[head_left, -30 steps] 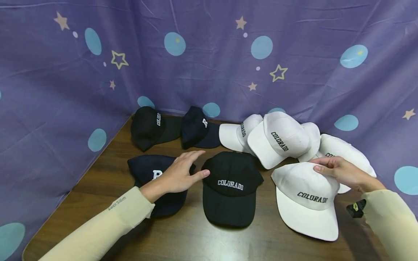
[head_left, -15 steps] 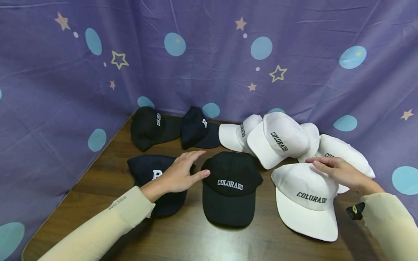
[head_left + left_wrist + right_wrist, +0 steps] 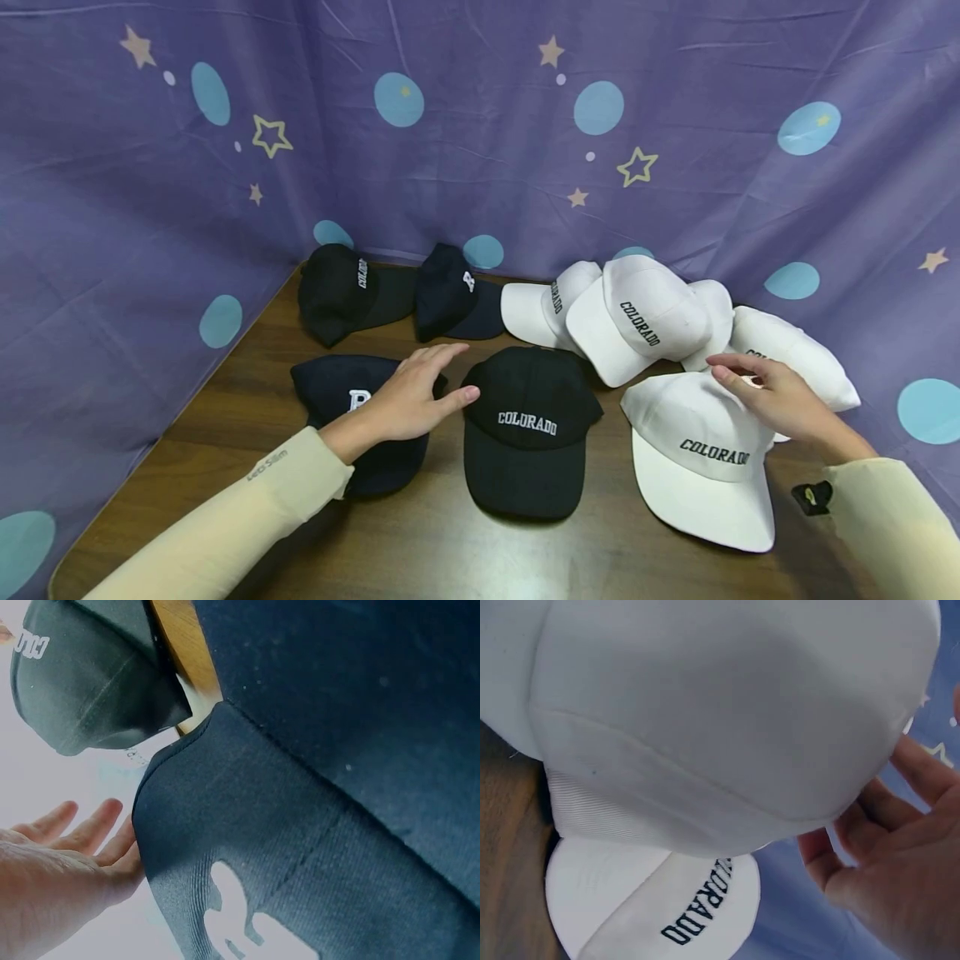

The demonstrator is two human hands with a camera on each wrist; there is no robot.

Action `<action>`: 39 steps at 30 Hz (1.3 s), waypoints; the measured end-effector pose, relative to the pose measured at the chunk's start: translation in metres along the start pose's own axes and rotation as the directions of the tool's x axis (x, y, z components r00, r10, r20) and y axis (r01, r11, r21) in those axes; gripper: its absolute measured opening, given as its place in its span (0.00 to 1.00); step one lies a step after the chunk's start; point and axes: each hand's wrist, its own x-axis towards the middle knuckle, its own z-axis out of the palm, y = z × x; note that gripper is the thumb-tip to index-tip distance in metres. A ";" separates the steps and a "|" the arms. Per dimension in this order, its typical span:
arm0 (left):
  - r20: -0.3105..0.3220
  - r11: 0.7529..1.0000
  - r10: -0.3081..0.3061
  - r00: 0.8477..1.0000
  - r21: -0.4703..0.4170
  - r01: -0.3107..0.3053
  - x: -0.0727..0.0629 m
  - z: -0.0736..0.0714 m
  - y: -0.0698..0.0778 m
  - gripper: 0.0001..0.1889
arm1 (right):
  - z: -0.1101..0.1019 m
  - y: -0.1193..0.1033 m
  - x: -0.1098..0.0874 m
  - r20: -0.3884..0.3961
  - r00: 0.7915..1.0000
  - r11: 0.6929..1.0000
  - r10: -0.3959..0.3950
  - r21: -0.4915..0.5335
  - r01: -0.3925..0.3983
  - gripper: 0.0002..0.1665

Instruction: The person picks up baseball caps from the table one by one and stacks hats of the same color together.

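Note:
My left hand [image 3: 408, 400] hovers over a navy cap [image 3: 393, 471] with a white letter, its fingers extended and thumb apart. In the left wrist view, the fingertips reach behind the edge of this navy cap [image 3: 225, 795]. A black COLORADO cap [image 3: 525, 475] lies brim forward just right of that hand. At the right of the front row is a white COLORADO cap [image 3: 701, 500]. My right hand [image 3: 787, 404] is at the top of its crown, fingers loosely bent; in the right wrist view they lie beside the crown's edge without gripping it.
Along the back lie a black cap [image 3: 330, 292], a navy cap [image 3: 446, 292] and several white caps [image 3: 648, 304], some overlapping. A purple curtain [image 3: 480, 167] with stars hangs behind the wooden table [image 3: 247, 400].
My right hand has eased off the white cap's crown, its fingers and thumb lifting slightly from the fabric. The left hand and the caps stay in place.

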 end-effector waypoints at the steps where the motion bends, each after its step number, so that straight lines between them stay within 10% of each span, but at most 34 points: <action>1: -0.003 1.000 0.001 1.000 0.000 -0.001 0.000 0.000 0.000 0.38 | 0.001 -0.002 -0.001 -0.017 1.000 1.000 0.001 -0.014 -0.001 0.21; 39: -0.029 0.998 -0.059 0.998 0.009 0.059 0.005 -0.018 0.000 0.38 | 0.032 -0.069 -0.026 -0.105 0.965 0.968 -0.240 -0.098 0.230 0.26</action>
